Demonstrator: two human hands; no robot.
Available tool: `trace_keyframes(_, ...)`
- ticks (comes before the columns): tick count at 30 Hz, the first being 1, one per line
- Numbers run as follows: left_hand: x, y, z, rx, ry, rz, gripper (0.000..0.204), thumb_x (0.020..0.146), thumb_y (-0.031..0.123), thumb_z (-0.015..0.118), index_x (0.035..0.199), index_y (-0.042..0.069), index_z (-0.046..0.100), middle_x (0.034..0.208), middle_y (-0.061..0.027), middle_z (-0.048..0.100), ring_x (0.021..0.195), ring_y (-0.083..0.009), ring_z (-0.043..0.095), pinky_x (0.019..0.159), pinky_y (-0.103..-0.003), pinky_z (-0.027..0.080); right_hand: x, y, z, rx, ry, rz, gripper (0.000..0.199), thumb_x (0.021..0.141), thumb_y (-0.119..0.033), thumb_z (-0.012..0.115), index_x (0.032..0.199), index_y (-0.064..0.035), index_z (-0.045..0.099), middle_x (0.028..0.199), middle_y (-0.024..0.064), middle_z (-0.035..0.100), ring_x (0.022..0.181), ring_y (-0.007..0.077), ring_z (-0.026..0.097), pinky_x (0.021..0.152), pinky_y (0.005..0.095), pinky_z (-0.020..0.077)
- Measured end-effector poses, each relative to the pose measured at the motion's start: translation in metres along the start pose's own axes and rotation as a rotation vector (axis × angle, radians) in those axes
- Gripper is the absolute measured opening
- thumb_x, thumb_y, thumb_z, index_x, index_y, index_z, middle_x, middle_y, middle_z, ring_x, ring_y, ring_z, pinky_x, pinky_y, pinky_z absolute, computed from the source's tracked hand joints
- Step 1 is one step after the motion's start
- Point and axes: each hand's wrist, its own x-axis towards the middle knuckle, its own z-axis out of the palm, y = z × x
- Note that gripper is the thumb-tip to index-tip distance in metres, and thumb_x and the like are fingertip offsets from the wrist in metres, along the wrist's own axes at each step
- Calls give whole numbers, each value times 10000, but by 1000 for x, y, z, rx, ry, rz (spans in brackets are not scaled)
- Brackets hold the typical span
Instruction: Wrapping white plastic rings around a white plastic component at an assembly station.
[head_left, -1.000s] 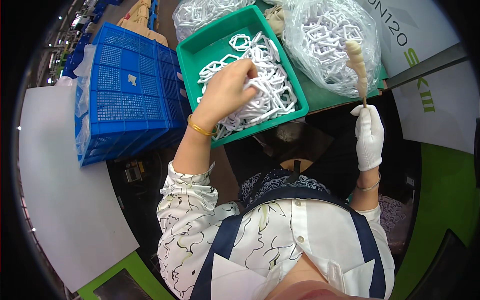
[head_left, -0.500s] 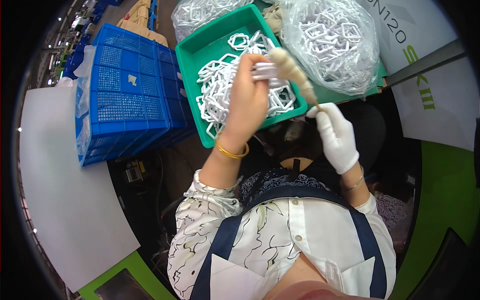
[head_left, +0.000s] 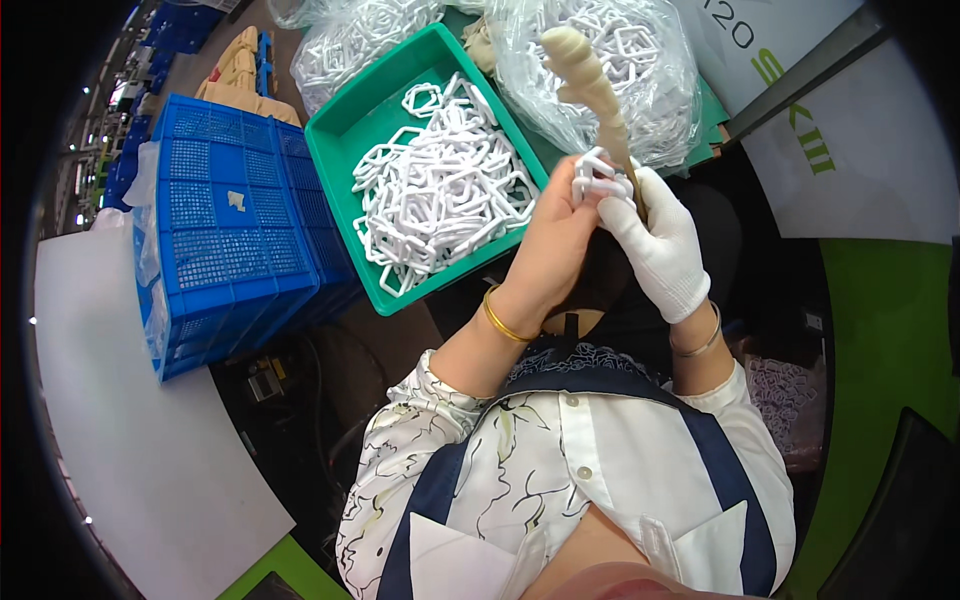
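Observation:
My bare left hand (head_left: 552,243), a gold bangle at its wrist, pinches a small stack of white plastic hexagonal rings (head_left: 594,180) just right of the green tray. Close against it, my white-gloved right hand (head_left: 662,242) has its fingers wrapped round the narrow dark lower part of a hand tool. That tool has a lumpy, cream-coloured wrapped handle (head_left: 584,72) pointing up and away from me. My right thumb touches the rings. Fingers hide the tool's lower end. To the left, a loose heap of similar rings (head_left: 440,195) fills much of the green tray (head_left: 352,130).
Clear plastic bags full of rings lie behind the tray, one at the right (head_left: 650,85) and one at the left (head_left: 345,50). A blue mesh crate (head_left: 220,235) stands left of the tray. Another bag of rings (head_left: 785,390) sits low at the right.
My left hand has come from above the tray to my right hand, carrying the rings. The tool now stands more upright. The whole view has shifted slightly.

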Motion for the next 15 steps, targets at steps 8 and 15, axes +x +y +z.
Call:
trace_keyframes(8, 9, 18, -8, -5, 23, -43, 262, 1021, 95, 499, 1276, 37, 481, 1023, -74, 611, 929, -146, 602, 818, -305, 509, -3, -14, -7, -49, -186, 24, 309, 1015, -239, 563, 1207, 2, 530, 1058, 29, 580, 972, 76, 533, 865, 232, 442)
trace_keyframes(15, 17, 9, -23, -762, -171, -71, 279, 1011, 200, 559, 1251, 59, 531, 971, -27, 625, 957, -167, 605, 918, -350, 478, -10, -3, -13, -281, 54, -145, 224, 1031, -216, 519, 1050, 0, 576, 762, 72, 601, 686, 92, 546, 646, 269, 469)
